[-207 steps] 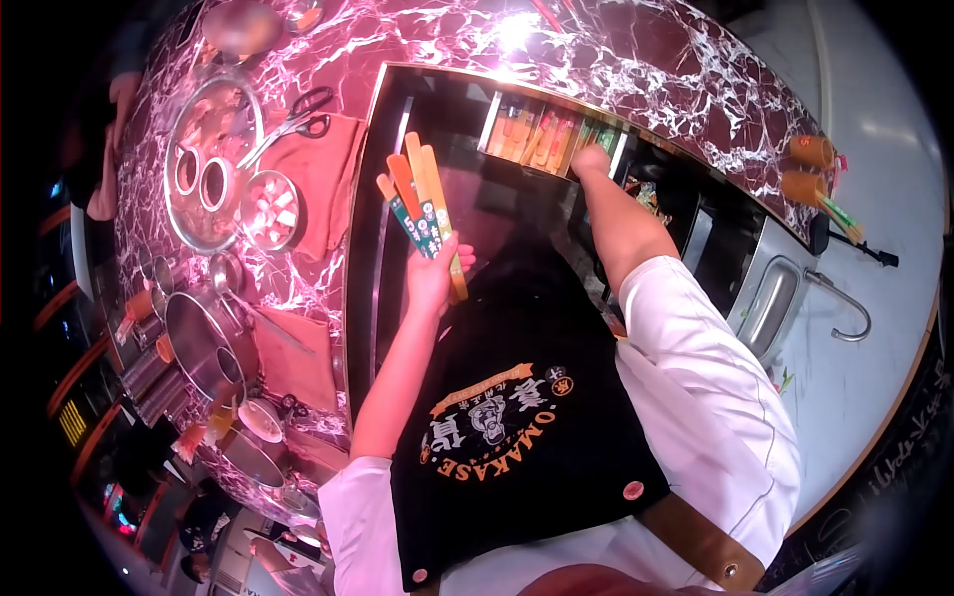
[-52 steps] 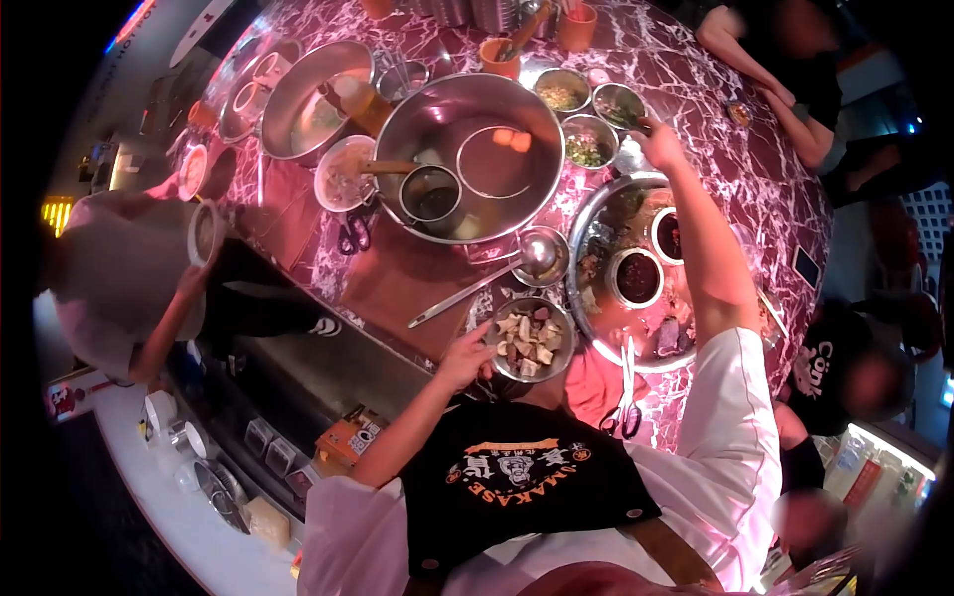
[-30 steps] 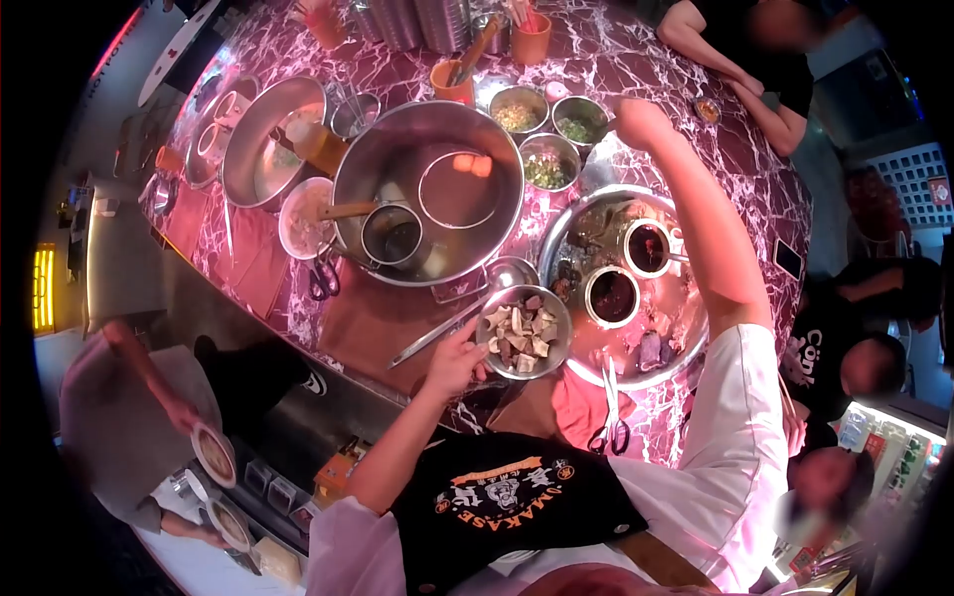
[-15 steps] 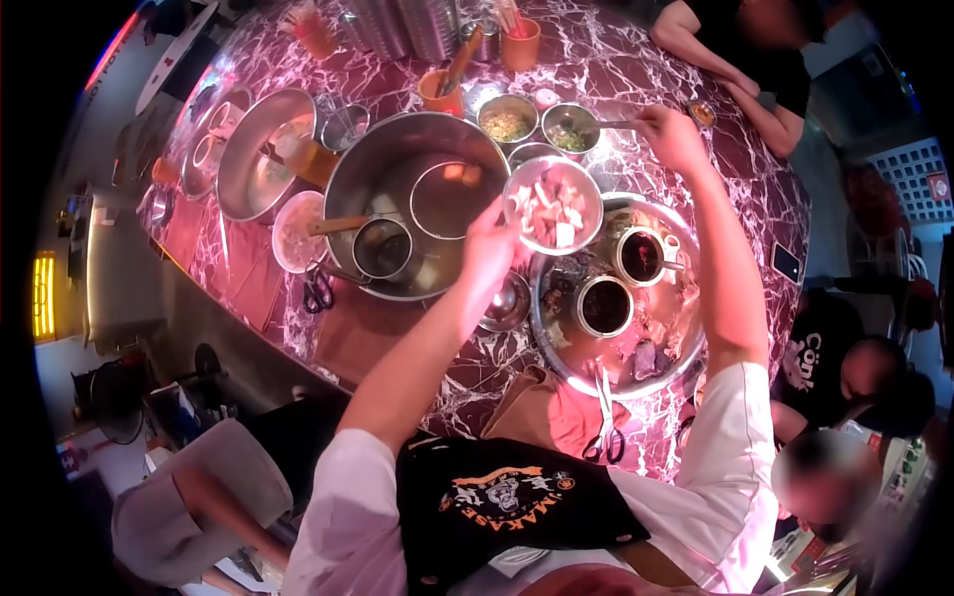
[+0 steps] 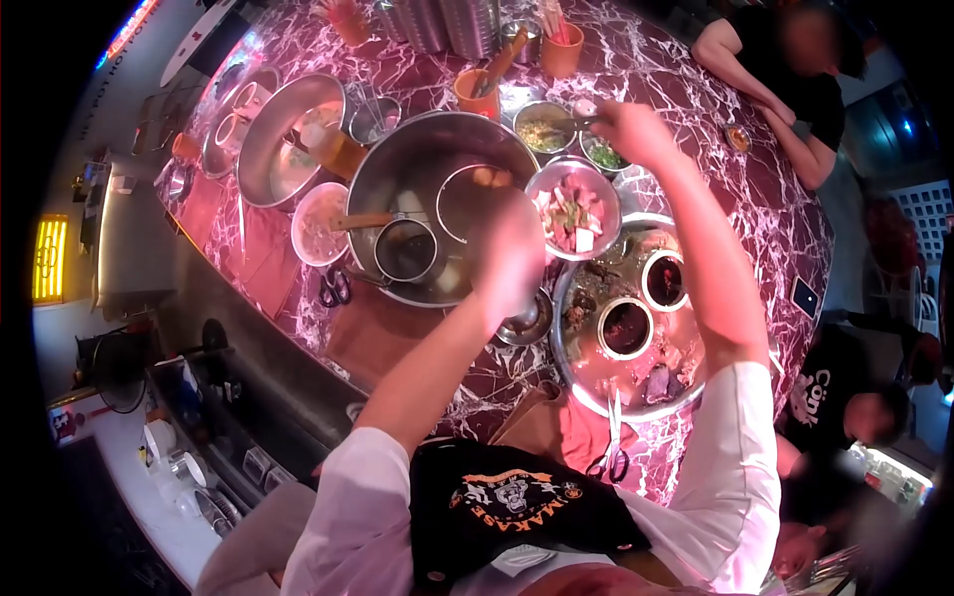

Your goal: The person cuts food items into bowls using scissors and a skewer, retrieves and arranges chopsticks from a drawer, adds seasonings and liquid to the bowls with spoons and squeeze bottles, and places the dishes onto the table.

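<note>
Clearly, the right hand grips a utensil; the left hand, grip unclear, overlaps the large pot's rim.

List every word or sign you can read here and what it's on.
"MAKASE": black cloth apron; any preceding letter is unclear.
"HOT POT": dark grey wall, upper left; neighbouring letters are blurred.
"Cön": black fabric shirt at right; the ending is unclear.
Unreadable: yellow glowing rectangular sign, red-and-blue neon sign, apron's other characters.
</note>
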`<action>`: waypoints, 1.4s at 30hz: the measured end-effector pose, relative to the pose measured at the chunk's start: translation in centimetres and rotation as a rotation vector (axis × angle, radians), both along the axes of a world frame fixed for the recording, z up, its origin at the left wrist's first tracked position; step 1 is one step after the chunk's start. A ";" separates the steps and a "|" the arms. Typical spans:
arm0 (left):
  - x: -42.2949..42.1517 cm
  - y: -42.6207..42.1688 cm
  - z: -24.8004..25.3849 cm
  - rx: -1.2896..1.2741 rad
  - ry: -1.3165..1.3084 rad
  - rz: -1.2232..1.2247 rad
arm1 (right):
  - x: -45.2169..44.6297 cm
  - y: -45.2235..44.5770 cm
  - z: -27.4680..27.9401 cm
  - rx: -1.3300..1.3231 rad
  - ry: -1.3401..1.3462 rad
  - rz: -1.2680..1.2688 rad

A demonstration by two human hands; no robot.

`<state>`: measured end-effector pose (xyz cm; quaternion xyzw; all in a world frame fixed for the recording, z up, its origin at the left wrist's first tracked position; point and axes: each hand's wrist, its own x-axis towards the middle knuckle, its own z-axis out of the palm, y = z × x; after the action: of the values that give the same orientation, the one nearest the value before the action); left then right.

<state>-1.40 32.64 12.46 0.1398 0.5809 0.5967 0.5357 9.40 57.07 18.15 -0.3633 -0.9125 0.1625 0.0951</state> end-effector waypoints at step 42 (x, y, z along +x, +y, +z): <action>-0.7 -28.2 -2.5 -0.147 0.020 -0.151 | -22.3 -16.7 -0.4 -0.353 0.551 0.275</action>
<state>-2.10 4.41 10.00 0.1493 0.6162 0.5091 0.5820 -12.86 40.34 17.78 -0.1902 -0.8507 0.4210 0.2508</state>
